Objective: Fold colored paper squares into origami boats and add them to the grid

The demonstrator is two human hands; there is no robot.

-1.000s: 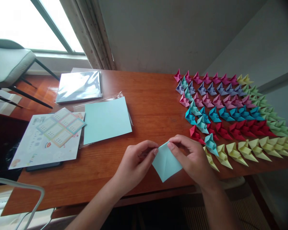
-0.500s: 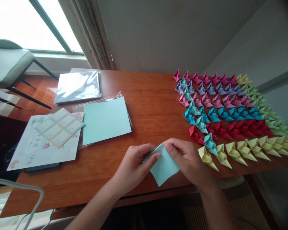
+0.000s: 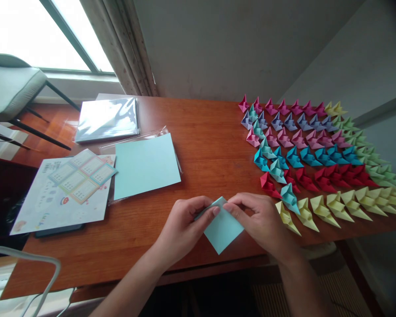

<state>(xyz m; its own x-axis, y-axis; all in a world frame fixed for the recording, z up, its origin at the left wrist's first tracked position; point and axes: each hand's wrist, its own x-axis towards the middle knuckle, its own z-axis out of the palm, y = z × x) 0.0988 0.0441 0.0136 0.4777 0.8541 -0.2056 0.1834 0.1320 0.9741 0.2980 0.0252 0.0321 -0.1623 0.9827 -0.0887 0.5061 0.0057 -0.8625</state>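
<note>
A light blue sheet of folding paper (image 3: 221,231), folded into a small square with one corner toward me, is between my two hands above the table's front edge. My left hand (image 3: 189,220) pinches its left side near the top corner, thumb on the front and fingers behind. On the opposite side, my right hand (image 3: 255,218) pinches the paper close to the same top corner. Both thumbs lie near each other there. The fingers behind the paper are partly hidden. Just right of my right hand stands a light blue folded paper boat (image 3: 289,198).
Rows of folded paper shapes in several colours, such as a red one (image 3: 269,184) and a yellow one (image 3: 305,213), cover the table's right side. A light blue paper stack (image 3: 147,167), a wrapped pack (image 3: 107,119) and a printed sheet (image 3: 89,209) lie left on the wooden table (image 3: 204,145).
My right thumb has slid inward and up, closer to the paper's top corner. The paper has shifted slightly left and its lower part lies flatter.
</note>
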